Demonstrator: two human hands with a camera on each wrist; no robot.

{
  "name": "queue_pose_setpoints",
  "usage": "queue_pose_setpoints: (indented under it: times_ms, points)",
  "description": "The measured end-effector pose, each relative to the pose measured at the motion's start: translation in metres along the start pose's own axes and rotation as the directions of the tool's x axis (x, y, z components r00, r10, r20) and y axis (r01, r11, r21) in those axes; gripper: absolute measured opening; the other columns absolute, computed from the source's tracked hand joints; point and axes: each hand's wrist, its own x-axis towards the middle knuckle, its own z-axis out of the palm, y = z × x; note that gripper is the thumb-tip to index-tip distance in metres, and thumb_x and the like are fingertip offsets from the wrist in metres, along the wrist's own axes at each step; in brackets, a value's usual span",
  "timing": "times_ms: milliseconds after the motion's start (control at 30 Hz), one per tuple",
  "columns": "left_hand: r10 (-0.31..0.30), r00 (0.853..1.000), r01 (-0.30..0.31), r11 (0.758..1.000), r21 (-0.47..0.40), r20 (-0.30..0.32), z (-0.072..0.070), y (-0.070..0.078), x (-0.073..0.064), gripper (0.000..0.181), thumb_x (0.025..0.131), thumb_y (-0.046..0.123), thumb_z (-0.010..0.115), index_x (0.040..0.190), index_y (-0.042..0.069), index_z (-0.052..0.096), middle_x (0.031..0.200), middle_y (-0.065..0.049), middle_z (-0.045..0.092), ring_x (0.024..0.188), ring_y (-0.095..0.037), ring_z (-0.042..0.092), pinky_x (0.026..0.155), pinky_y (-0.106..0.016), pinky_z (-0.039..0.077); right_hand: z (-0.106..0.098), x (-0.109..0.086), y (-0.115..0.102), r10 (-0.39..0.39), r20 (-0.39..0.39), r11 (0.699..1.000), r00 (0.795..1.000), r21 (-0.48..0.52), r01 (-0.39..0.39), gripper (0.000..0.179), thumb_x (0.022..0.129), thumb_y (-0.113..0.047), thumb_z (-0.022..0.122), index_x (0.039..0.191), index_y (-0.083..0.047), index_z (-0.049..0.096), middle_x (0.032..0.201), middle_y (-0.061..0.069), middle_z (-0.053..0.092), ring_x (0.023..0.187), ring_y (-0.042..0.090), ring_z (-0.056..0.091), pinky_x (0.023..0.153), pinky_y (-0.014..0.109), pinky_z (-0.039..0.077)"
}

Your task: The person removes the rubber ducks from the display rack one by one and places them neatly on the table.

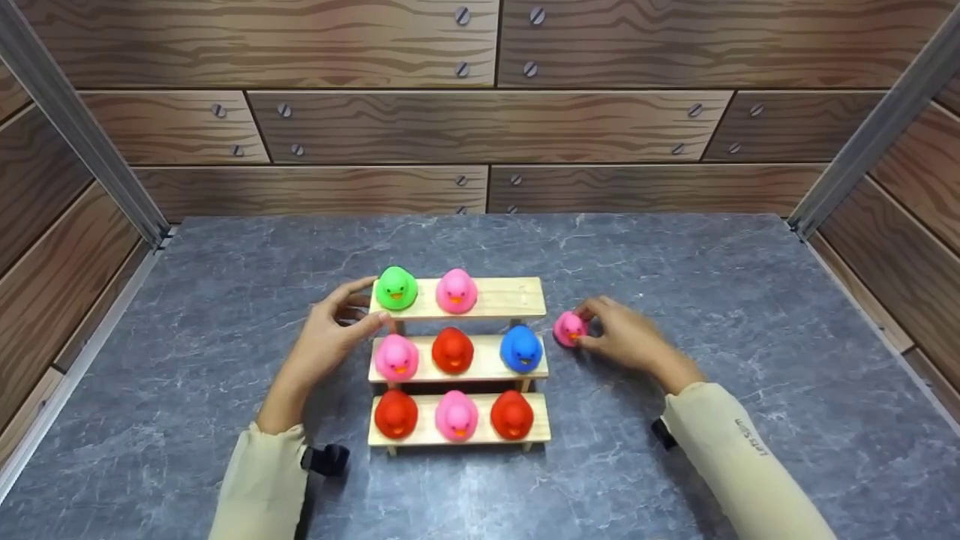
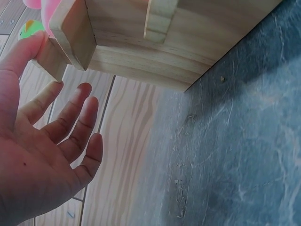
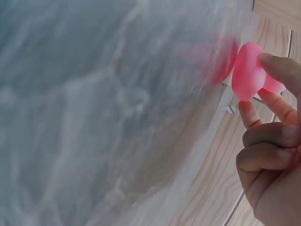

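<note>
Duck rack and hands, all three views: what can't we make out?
Head view: backs of the ducks on the rack, hidden by their own fronts.
Head view: print on the right sleeve, too small to read surely.
Left wrist view: rest of the nearer pink duck, cut off by the top edge.
Right wrist view: far side of the held pink duck, hidden by its body.

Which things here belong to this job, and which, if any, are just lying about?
For the job:
pink duck, in the right hand
wooden rack, held by left hand
eight ducks on the rack

Lying about:
nothing loose; just tabletop and wood-patterned walls
</note>
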Motion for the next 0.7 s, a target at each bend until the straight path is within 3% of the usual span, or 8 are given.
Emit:
queue_pose_setpoints:
  times_ms: [700]
  points:
    - [-0.002, 1.000, 0.002, 1.000, -0.009, -0.015, 0.0008, -0.0025, 0.0011, 0.053, 0.086, 0.019, 0.072, 0.136, 0.014, 0.054, 0.119, -0.019, 0.064, 0.095, -0.021, 0.059, 0.083, -0.027, 0.047, 0.0003, 0.0025, 0.0049, 0.010, 0.025, 0.990, 1.000, 0.138, -0.014, 0.032, 0.079, -0.011, 0.074, 0.107, -0.001, 0.063, 0.105, 0.018, 0.065, 0.099, 0.033, 0.061, 0.089, 0.051, 0.046]
